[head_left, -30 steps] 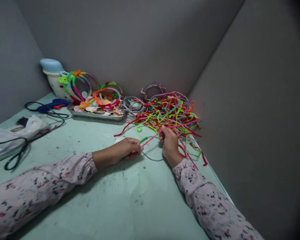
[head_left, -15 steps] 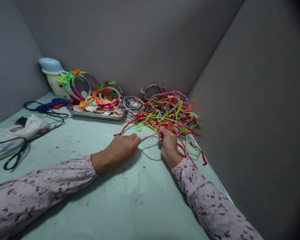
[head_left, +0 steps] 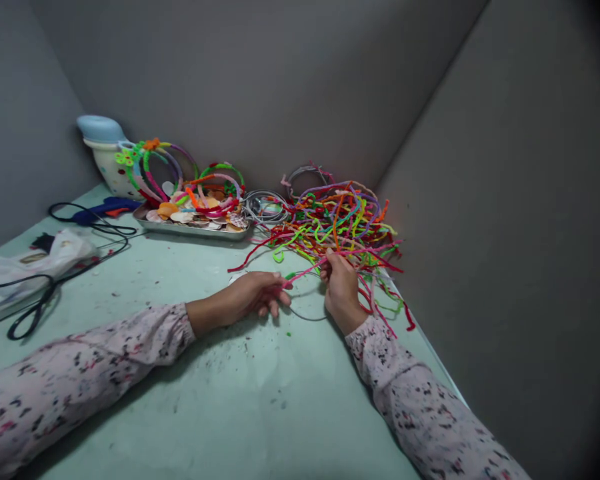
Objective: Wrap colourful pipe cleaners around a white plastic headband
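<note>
A pink pipe cleaner (head_left: 307, 271) runs between my two hands above the pale green table. My left hand (head_left: 257, 295) pinches its left end, where a bit of green shows beside the pink; the lower fingers are loosely curled. My right hand (head_left: 341, 287) is closed on the pipe cleaner farther right, and its pink tail runs on over the pile. A thin grey wire loop (head_left: 307, 318) curves between and below the hands, partly hidden by them. Just behind my right hand lies a tangled pile of many-coloured pipe cleaners (head_left: 345, 213).
A metal tray (head_left: 195, 231) holds shells and colourful wrapped hoops. Beside it are coiled grey wires (head_left: 265, 208). A dotted container (head_left: 113, 167) with a blue lid, a blue tool (head_left: 105, 208), black cable (head_left: 45, 303) and a plastic bag (head_left: 10, 273) are at left. Walls enclose the table.
My left hand has turned and its lower fingers have loosened, showing the pink end. My right hand has moved slightly right and up along with the pipe cleaner.
</note>
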Available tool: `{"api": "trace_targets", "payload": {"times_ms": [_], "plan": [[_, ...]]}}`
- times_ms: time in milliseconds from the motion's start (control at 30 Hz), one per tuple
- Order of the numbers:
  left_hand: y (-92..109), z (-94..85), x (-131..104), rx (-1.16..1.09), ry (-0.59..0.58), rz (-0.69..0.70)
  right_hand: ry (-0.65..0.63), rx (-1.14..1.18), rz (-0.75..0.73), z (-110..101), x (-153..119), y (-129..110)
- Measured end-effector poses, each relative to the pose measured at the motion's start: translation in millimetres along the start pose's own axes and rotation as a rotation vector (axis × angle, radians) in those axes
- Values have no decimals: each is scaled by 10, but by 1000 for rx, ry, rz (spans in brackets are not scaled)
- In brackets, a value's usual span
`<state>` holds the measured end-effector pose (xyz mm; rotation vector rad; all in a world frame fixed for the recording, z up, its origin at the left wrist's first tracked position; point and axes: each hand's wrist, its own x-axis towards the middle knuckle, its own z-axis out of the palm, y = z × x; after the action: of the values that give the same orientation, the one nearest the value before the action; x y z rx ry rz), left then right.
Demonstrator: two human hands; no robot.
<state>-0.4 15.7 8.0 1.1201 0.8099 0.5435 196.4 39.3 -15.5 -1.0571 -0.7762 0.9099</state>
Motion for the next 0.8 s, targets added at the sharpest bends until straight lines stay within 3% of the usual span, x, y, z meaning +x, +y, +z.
{"api": "trace_targets", "payload": {"times_ms": [133, 333, 600, 800], "plan": [[-4, -29, 21, -175, -82, -104, -41, -6, 11, 19, -48, 1], [21, 7, -30, -133, -51, -95, -96, -65, -5, 31, -96, 11], [19, 62, -4, 376, 116, 144, -45, -141, -53, 42, -72, -31], [85, 68, -89, 814, 377, 386, -21, -138, -30, 71, -56, -24]]}}
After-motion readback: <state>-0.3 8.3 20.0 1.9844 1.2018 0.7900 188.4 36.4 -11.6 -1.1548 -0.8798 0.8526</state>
